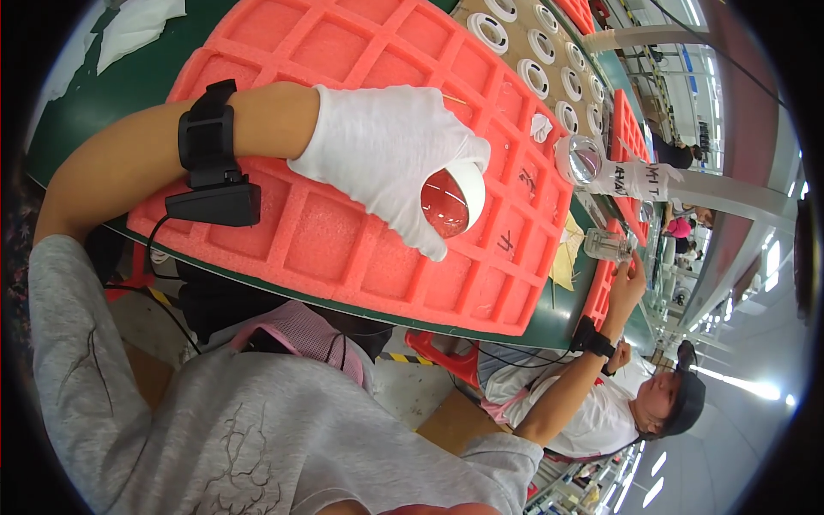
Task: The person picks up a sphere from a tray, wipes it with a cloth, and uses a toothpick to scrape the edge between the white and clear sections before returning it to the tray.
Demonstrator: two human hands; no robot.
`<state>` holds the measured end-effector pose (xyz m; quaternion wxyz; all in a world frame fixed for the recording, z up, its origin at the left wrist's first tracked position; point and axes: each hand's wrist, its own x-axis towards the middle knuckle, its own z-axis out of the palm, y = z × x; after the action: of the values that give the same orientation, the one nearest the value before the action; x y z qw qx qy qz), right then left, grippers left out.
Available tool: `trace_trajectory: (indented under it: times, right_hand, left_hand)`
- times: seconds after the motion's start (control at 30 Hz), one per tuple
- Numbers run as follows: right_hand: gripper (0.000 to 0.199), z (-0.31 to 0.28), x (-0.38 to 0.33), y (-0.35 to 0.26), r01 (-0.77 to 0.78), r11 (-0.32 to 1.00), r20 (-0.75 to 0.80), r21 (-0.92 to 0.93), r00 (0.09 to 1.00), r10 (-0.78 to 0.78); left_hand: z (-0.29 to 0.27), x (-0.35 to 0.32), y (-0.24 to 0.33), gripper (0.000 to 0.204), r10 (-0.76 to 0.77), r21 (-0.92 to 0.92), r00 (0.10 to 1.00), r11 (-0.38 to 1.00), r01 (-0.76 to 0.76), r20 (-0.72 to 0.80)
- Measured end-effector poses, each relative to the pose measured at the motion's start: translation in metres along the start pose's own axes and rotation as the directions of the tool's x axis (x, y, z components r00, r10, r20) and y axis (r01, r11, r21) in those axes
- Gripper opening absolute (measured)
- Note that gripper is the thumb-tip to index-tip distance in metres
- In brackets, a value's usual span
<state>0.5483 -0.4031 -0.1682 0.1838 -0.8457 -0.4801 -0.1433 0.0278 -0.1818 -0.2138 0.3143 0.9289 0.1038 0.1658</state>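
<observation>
My left hand (pixel 390 154), in a white glove, reaches over the pink foam tray (pixel 318 219). Its fingers wrap round a white-rimmed, cup-like round piece (pixel 467 193); pink shows through or reflects in its glossy round face. Bare and farther right, my right hand (pixel 627 292) has its fingers closed at the end of a small clear jar (pixel 608 245), beyond the tray's right edge. Both wrists wear black straps, and the left one carries a black box (pixel 215 204).
White rings (pixel 534 77) sit in rows on a brown board at the far side. A clear domed piece (pixel 585 160) stands by a taped post (pixel 639 180). Yellowish paper (pixel 566 251) lies on the green table. A co-worker in a black cap (pixel 687 403) sits at right.
</observation>
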Motion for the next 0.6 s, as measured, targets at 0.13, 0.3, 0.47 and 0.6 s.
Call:
trace_trajectory:
  times: [0.13,0.3,0.47,0.6]
  right_hand:
    - [0.043,-0.001,-0.003,-0.003,-0.038,0.999,0.058,0.0,0.998,0.038]
    - [0.045,-0.002,0.001,0.003,-0.027,0.997,-0.017,0.069,0.999,0.028]
    - [0.045,0.0,0.001,0.004,-0.02,0.998,-0.033,0.059,0.999,0.022]
    - [0.044,0.0,-0.002,0.002,-0.005,1.0,0.03,-0.001,1.0,0.005]
  left_hand:
    - [0.002,0.002,0.0,0.058,0.01,0.002,1.0,1.0,-0.01,0.002]
    - [0.003,0.003,-0.001,0.057,0.017,0.015,1.0,1.0,-0.017,-0.012]
    - [0.0,0.003,-0.003,0.072,0.038,0.023,0.998,0.999,-0.04,0.058]
    - [0.003,0.002,-0.004,0.072,0.053,0.01,0.998,0.999,-0.054,0.033]
